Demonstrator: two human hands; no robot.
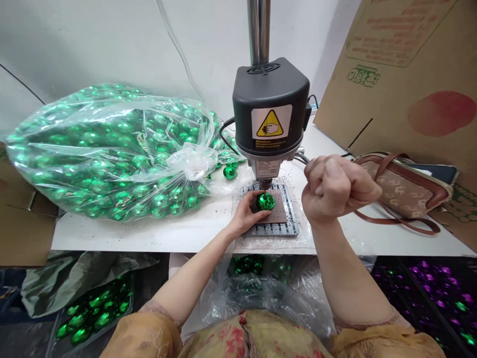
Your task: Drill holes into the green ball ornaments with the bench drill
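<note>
My left hand (248, 215) holds a shiny green faceted ball (266, 201) between thumb and fingers. The ball rests on a brown board (278, 213) over a slotted metal base plate (292, 229). Directly above it is the chuck of a small black bench drill press (271, 107); the bit's tip reaches the ball's top, though I cannot tell how deep. To the right of the drill head, my right hand (330, 189) is raised in a fist. A metal lever (302, 155) runs from the drill press towards this fist, which hides its grip end.
A large clear bag of green balls (112, 154) lies on the white table (149, 236) at left. One loose green ball (230, 172) sits behind my left hand. A strapped handbag (402, 186) and a cardboard box (402, 64) stand at right. Green and purple balls fill containers below.
</note>
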